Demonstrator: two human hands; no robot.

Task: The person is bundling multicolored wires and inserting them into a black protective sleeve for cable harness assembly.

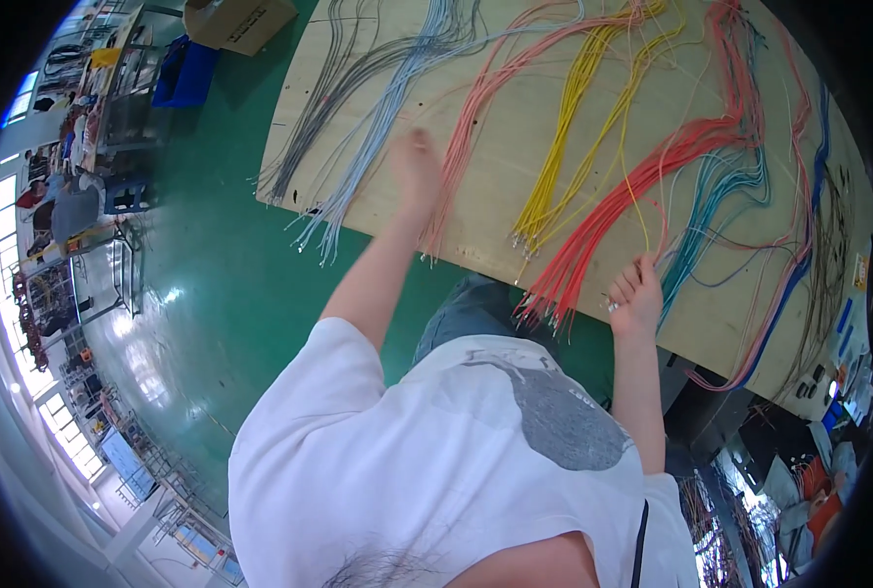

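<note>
My right hand (637, 297) is closed at the table's near edge, to the right of the red wires (618, 196). A thin yellow wire and a pinkish-red wire run down into its fingers, and a small shiny wire end shows at its left side. My left hand (418, 169) is smeared by motion over the table, between the light blue wires (375, 125) and the pink wires (469, 122); whether it holds anything is unclear. Between my hands lie yellow wires (560, 147), their metal-tipped ends toward me. Teal wires (696, 220) spread just beyond my right hand.
The wooden table (515, 93) also bears grey wires (324, 127) at far left and a dark blue bundle (811, 220) at right. On the green floor (216, 245) to the left stand a blue bin (183, 73) and a cardboard box (240, 22). People sit at far left.
</note>
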